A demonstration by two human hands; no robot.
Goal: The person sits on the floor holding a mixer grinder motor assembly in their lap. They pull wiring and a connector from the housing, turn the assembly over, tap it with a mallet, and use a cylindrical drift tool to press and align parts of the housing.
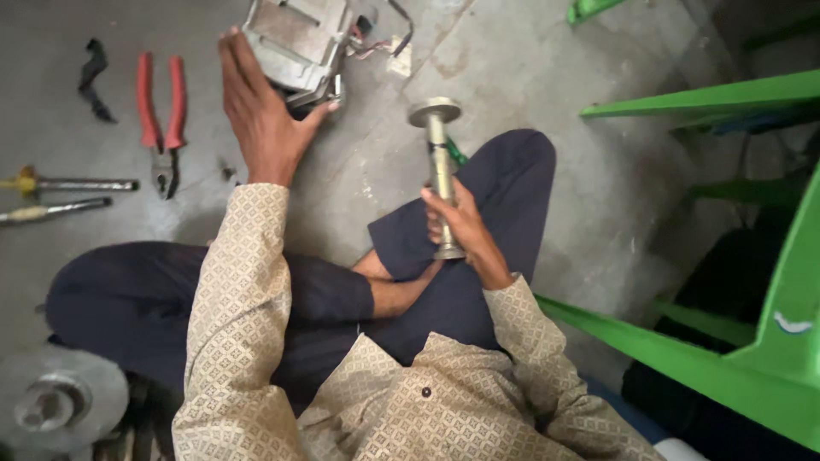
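Note:
I sit cross-legged on a grey concrete floor. My left hand (pixel 260 111) is stretched forward, fingers spread, palm resting on the near side of a metal motor body (pixel 295 38) with loose wires at its right. My right hand (pixel 461 226) is closed around a metal shaft (pixel 440 166) held upright over my knee. The shaft has a round flange at its top end and a smaller collar at its bottom.
Red-handled pliers (pixel 161 115) lie left of the motor, with two screwdrivers (pixel 64 195) further left and a black scrap (pixel 92 78) above them. A round metal pulley (pixel 55 397) sits at the lower left. Green metal frame bars (pixel 709 102) stand along the right.

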